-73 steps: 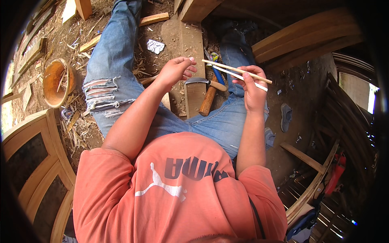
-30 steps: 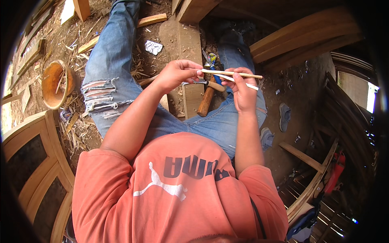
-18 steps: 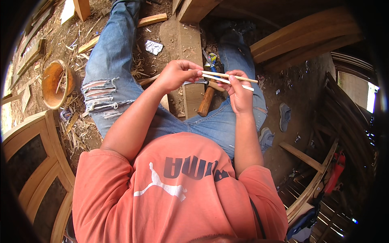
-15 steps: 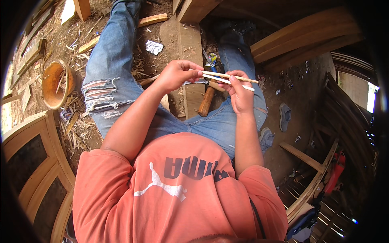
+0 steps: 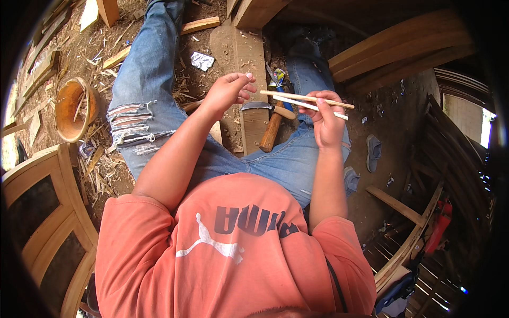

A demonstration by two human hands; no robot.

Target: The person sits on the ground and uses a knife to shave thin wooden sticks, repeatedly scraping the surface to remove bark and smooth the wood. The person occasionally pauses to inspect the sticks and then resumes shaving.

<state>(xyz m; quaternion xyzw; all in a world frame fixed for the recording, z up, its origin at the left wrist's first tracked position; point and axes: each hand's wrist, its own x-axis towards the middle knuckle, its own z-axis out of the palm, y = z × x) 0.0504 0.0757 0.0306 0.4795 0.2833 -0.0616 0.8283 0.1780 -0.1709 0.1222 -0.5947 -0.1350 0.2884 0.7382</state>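
Observation:
My right hand (image 5: 327,127) is closed around two thin wooden sticks held side by side. One is a tan stick (image 5: 289,96), the other a paler, whitish stick (image 5: 291,102); their free ends point left. My left hand (image 5: 228,95) hovers a short way left of those ends, fingers loosely curled and apart, nothing visible in it. Below the sticks, a knife (image 5: 256,105) with a curved blade and light wooden handle lies on a plank (image 5: 249,58) between my legs. A brown wooden tool handle (image 5: 271,132) lies beside it, its head hidden.
An orange-brown bowl (image 5: 59,114) stands left of my knee among wood shavings. A shiny white scrap (image 5: 201,61) lies on the dirt floor. Wooden frames, such as a chair-like frame (image 5: 69,196) on the left and a thick beam (image 5: 403,45) at upper right, flank me. Grey shoes (image 5: 373,152) lie right.
My left hand has let go of the sticks and drawn back to the left. My right hand has shifted slightly right with both sticks, uncovering the knife below.

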